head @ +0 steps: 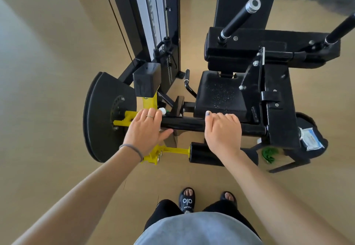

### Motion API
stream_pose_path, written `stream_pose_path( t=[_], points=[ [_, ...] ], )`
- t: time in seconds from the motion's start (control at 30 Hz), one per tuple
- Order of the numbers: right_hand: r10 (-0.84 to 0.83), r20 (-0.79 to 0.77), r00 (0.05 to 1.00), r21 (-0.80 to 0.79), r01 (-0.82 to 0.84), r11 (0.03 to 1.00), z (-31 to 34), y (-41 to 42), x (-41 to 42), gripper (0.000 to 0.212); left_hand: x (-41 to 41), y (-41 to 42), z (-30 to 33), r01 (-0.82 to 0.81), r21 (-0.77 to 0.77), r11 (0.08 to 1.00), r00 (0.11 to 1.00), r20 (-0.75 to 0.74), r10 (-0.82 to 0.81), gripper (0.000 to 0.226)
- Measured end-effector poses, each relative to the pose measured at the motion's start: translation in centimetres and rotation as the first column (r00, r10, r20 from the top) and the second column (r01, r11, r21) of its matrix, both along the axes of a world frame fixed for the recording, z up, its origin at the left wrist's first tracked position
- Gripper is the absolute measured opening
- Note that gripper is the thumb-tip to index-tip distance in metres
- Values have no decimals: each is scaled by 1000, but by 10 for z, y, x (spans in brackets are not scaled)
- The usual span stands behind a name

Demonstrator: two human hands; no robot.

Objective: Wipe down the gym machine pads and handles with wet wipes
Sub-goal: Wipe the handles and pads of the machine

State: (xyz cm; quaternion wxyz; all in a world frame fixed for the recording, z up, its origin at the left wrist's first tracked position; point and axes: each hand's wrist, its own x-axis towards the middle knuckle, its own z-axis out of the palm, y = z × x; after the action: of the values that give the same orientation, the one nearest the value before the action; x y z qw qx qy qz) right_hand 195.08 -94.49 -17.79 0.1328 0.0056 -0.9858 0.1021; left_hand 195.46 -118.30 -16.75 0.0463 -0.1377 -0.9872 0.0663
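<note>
I stand in front of a black gym machine. A black roller pad [184, 124] runs across it at the front. My left hand [146, 129] lies flat on the pad's left end with its fingers straight. A small white bit [162, 110] shows just past the fingertips; I cannot tell whether it is a wipe. My right hand [223, 129] curls over the roller pad further right, thumb on top. Behind lie the seat pad [221, 94] and two black handles [240, 17] [342, 29]. A wet wipes pack [311, 139] rests on the machine's right side.
A second roller pad [201, 154] sits lower, on a yellow arm [172, 150]. A big black disc [101, 117] stands at the left, with the weight stack column [153, 14] behind it. Something green [269, 154] lies under the right side. My sandalled feet [187, 199] stand on the wooden floor.
</note>
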Motion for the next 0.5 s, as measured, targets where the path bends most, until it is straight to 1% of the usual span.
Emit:
stream_pose_path(
  t=[0.03, 0.07, 0.1, 0.13, 0.17, 0.2, 0.23, 0.27, 0.3, 0.4, 0.47, 0.5],
  points=[
    [-1, 2, 1000, 0, 1, 1000, 0, 0, 0, 69, 2, 6, -2, -45, 56, 997, 999, 13, 44, 64],
    [4, 9, 1000, -1, -4, 1000, 0, 0, -1, 69, 5, 13, -2, -105, 165, 981, 994, 45, 99, 65],
    [15, 18, 1000, -5, -14, 1000, 0, 2, 0, 68, 9, 19, -1, -175, 309, 935, 984, 90, 155, 67],
    [24, 24, 999, -9, -24, 1000, 0, 3, 0, 68, 13, 25, 0, -279, 505, 817, 960, 172, 222, 65],
    [26, 25, 999, -8, -26, 1000, 0, 3, 0, 68, 15, 30, 0, -381, 672, 635, 924, 244, 296, 57],
    [24, 24, 999, -7, -24, 1000, 0, 3, 1, 68, 16, 36, 1, -462, 779, 424, 876, 324, 358, 49],
    [22, 23, 1000, -8, -21, 1000, 0, 2, 1, 69, 15, 44, 6, -516, 822, 241, 822, 397, 407, 44],
    [17, 21, 1000, -11, -17, 1000, 0, 1, 1, 70, 15, 50, 13, -546, 831, 110, 774, 449, 446, 42],
    [12, 22, 1000, -14, -12, 1000, 0, 1, 1, 71, 14, 55, 15, -556, 831, 10, 733, 484, 478, 41],
    [26, 50, 998, -12, -26, 1000, 2, 2, -1, 74, 11, 57, 10, -513, 827, -229, 630, 544, 554, 33],
    [34, 63, 997, 6, -35, 999, 1, 3, -1, 76, 11, 57, 1, -506, 795, -336, 578, 601, 552, 32],
    [36, 69, 997, 15, -37, 999, 1, 3, -1, 76, 12, 59, -1, -513, 777, -364, 559, 624, 546, 33]
  ],
)
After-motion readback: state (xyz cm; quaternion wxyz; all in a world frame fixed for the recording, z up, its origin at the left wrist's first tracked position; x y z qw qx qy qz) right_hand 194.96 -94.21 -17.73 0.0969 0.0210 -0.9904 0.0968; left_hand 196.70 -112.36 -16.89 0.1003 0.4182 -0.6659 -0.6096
